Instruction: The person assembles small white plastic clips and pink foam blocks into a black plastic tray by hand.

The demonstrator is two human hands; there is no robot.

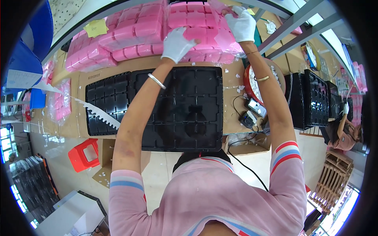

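Observation:
My left hand [177, 45], in a white glove with bare fingertips, rests on a plastic-wrapped pack of pink blocks [189, 19] at the far side of the table. Its thumb is spread away from the fingers. Further right, my right hand [241, 25], gloved the same way, reaches to that pack's far right corner. Its fingers are bent in on the clear plastic wrap [217, 7], which bunches up beside them. Below my hands lies a large black plastic tray [185, 106] with shallow square compartments. A second black tray [106, 96] sits to its left, partly behind my left forearm.
More wrapped pink packs [134, 29] stand at the far left, with a yellow note [96, 28] on one. A red round tub [254, 84] of white bits is under my right forearm. Black trays [315, 94] stand at right. Another person [346, 133] works at far right.

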